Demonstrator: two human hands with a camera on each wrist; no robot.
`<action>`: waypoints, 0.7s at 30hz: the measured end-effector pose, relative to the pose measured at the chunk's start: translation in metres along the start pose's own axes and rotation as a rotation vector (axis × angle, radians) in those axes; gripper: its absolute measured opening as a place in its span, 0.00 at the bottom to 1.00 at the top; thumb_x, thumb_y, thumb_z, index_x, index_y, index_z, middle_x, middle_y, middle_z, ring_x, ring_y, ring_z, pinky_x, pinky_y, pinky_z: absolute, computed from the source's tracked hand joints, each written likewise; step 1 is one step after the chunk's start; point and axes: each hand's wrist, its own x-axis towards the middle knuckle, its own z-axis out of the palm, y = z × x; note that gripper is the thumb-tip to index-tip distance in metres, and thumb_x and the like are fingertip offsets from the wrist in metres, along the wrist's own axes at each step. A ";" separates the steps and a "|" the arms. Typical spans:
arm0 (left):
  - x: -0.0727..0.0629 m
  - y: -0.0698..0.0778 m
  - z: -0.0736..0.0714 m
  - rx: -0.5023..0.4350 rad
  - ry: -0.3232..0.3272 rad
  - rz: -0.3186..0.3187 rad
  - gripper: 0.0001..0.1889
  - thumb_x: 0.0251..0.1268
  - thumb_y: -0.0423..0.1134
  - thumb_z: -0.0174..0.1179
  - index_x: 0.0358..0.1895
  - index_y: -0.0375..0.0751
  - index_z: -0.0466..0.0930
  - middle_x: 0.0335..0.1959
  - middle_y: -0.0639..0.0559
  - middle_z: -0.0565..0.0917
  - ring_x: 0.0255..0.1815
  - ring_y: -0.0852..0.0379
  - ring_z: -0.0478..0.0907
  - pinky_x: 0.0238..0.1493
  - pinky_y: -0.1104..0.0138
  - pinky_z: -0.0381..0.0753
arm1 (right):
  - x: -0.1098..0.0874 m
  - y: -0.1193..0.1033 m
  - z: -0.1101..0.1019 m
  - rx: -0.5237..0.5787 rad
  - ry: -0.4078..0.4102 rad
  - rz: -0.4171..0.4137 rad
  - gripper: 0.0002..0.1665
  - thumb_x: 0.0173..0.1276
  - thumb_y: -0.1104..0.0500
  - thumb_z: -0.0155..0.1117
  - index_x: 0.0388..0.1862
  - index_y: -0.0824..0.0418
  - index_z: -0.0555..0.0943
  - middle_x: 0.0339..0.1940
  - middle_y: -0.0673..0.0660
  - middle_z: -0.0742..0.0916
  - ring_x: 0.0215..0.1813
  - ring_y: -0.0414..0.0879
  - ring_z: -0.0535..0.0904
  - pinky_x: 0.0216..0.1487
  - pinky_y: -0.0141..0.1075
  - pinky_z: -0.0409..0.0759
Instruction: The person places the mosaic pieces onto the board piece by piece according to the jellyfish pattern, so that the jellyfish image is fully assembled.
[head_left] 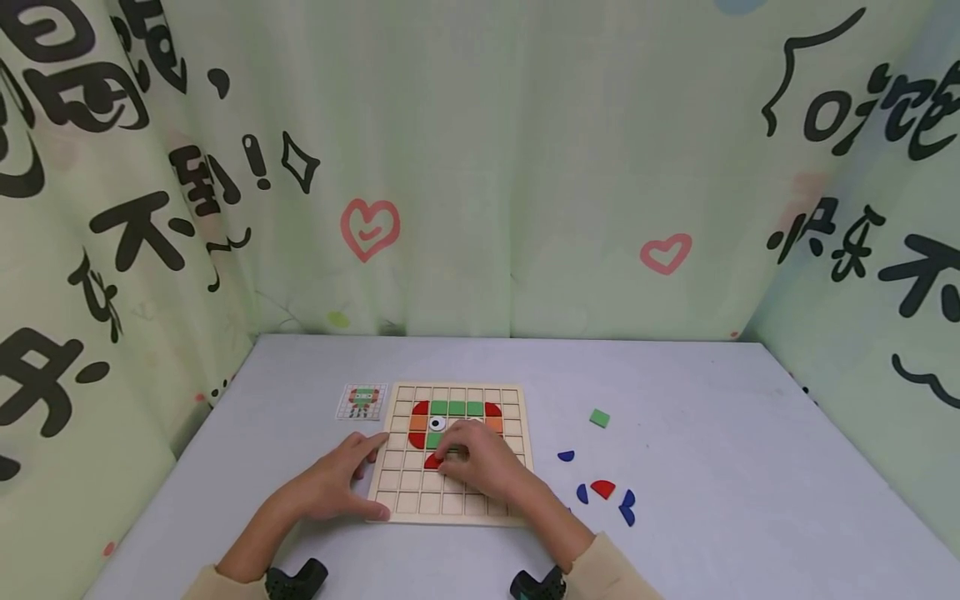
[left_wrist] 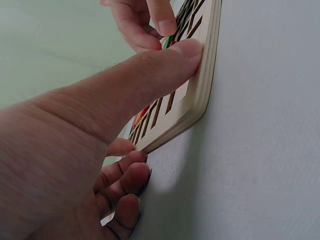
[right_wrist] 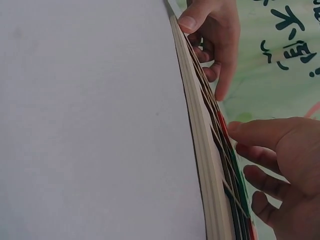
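Board (right_wrist: 202, 150) edge-on on tabletop (right_wrist: 100, 125); R hand (right_wrist: 295, 170) prob. pinching red pc. (right_wrist: 222, 121), L hand (right_wrist: 217, 35) at far end; green curtain (right_wrist: 275, 90) w/ dark lettering behind.

Person's in beige sleeves (head_left: 611, 571), L & R, w/ blk angular wrist cams (head_left: 298, 581).

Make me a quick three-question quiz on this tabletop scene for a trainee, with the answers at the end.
1. Seen from the head camera, where does the picture card lie?
A: to the left of the grid board
B: to the right of it
C: on top of it

2. True or false: the left hand is touching the grid board.

3. Fill in the colour: the loose square to the right of the grid board is ____.

Key: 1: A. 2: True. 3: Green.
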 end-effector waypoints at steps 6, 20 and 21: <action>0.000 0.000 0.001 -0.002 0.004 -0.001 0.55 0.38 0.57 0.78 0.72 0.42 0.61 0.45 0.54 0.68 0.42 0.58 0.65 0.36 0.70 0.66 | -0.007 0.005 -0.009 0.045 0.005 0.013 0.05 0.60 0.60 0.69 0.34 0.51 0.87 0.37 0.45 0.85 0.34 0.40 0.75 0.36 0.28 0.74; -0.001 0.001 0.001 0.011 0.018 -0.001 0.55 0.37 0.57 0.78 0.72 0.41 0.61 0.45 0.54 0.68 0.42 0.58 0.65 0.36 0.70 0.66 | -0.035 0.025 -0.044 0.033 0.085 0.103 0.04 0.61 0.60 0.70 0.35 0.52 0.85 0.38 0.46 0.85 0.39 0.43 0.75 0.38 0.31 0.74; -0.001 0.001 0.001 0.012 0.018 -0.001 0.55 0.38 0.57 0.78 0.72 0.41 0.61 0.45 0.54 0.68 0.42 0.58 0.65 0.36 0.70 0.66 | -0.037 0.027 -0.047 0.033 0.093 0.116 0.04 0.60 0.60 0.70 0.35 0.52 0.85 0.39 0.46 0.85 0.39 0.43 0.75 0.38 0.31 0.73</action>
